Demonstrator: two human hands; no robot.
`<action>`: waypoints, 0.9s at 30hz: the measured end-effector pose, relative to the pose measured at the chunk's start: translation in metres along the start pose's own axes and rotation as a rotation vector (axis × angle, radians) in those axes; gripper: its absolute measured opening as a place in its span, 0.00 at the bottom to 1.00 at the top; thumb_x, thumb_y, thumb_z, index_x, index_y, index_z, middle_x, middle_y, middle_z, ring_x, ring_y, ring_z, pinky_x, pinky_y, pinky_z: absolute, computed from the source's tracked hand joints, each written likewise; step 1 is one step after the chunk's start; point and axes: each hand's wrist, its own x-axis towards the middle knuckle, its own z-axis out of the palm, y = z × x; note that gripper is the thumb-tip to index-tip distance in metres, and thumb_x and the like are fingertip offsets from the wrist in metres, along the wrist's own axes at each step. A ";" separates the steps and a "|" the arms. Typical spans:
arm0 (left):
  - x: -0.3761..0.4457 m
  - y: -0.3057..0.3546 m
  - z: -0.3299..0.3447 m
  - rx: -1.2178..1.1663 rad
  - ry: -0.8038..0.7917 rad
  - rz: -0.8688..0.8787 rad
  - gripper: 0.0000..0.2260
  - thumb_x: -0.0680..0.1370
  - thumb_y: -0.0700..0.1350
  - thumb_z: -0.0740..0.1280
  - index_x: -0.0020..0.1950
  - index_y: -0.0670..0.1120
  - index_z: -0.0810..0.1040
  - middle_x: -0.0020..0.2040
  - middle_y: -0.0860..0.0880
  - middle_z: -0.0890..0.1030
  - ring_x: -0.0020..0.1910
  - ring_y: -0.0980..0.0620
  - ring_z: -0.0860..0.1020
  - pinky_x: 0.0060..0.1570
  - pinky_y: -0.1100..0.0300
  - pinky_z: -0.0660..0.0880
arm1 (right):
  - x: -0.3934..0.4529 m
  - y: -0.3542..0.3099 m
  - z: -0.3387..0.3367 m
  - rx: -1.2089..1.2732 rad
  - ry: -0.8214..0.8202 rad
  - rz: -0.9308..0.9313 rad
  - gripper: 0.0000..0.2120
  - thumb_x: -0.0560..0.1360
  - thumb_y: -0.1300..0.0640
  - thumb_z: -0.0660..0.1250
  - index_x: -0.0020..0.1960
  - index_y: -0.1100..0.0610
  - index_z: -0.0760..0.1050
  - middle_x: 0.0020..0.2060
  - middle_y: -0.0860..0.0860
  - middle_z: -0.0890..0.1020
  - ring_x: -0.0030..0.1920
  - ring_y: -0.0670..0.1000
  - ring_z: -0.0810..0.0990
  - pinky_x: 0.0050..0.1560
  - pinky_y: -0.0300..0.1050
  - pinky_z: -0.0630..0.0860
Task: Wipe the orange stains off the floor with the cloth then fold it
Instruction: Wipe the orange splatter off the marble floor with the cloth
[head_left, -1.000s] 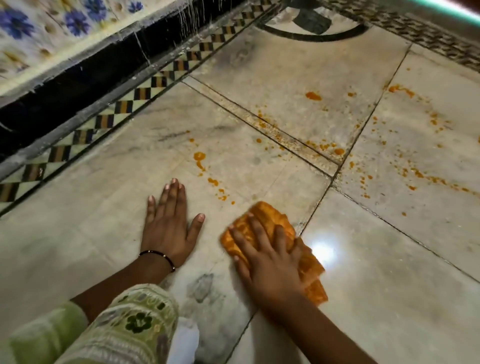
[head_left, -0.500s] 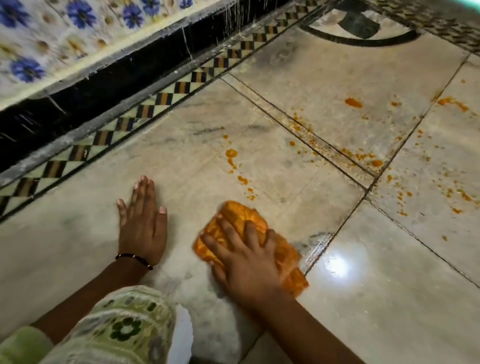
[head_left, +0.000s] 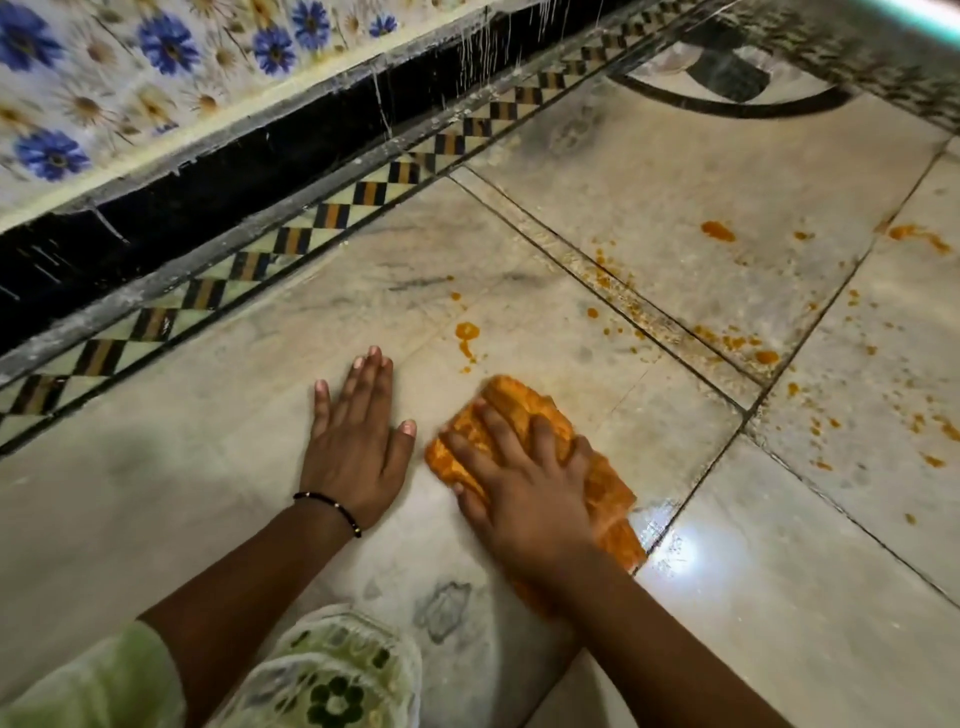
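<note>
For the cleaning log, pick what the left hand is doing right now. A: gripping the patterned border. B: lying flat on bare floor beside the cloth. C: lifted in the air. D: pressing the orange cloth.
B: the left hand lies flat, fingers straight, on the floor, while the right hand presses the cloth.

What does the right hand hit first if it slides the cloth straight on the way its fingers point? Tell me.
Probably the orange drip stain just beyond the cloth under the right hand. Bare floor lies between them; farther on comes the checkered border.
</note>
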 end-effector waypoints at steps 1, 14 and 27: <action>-0.001 -0.001 0.001 0.003 -0.003 0.006 0.31 0.77 0.57 0.43 0.77 0.43 0.50 0.77 0.48 0.48 0.75 0.55 0.44 0.72 0.51 0.36 | 0.015 0.006 -0.001 0.011 0.000 -0.034 0.25 0.78 0.37 0.50 0.74 0.34 0.52 0.78 0.47 0.54 0.73 0.64 0.56 0.65 0.72 0.48; -0.060 -0.099 -0.038 -0.115 0.022 -0.261 0.32 0.76 0.57 0.41 0.76 0.43 0.53 0.75 0.51 0.51 0.75 0.50 0.52 0.72 0.47 0.41 | 0.017 -0.103 0.013 0.083 -0.033 -0.191 0.24 0.72 0.40 0.55 0.67 0.36 0.70 0.70 0.49 0.72 0.64 0.62 0.64 0.56 0.77 0.63; -0.014 -0.040 -0.022 -0.148 -0.005 -0.052 0.29 0.77 0.56 0.41 0.76 0.45 0.48 0.75 0.52 0.47 0.76 0.52 0.48 0.72 0.51 0.38 | 0.011 -0.023 0.007 -0.067 -0.001 -0.133 0.24 0.75 0.37 0.53 0.70 0.35 0.65 0.72 0.48 0.69 0.64 0.65 0.69 0.56 0.74 0.66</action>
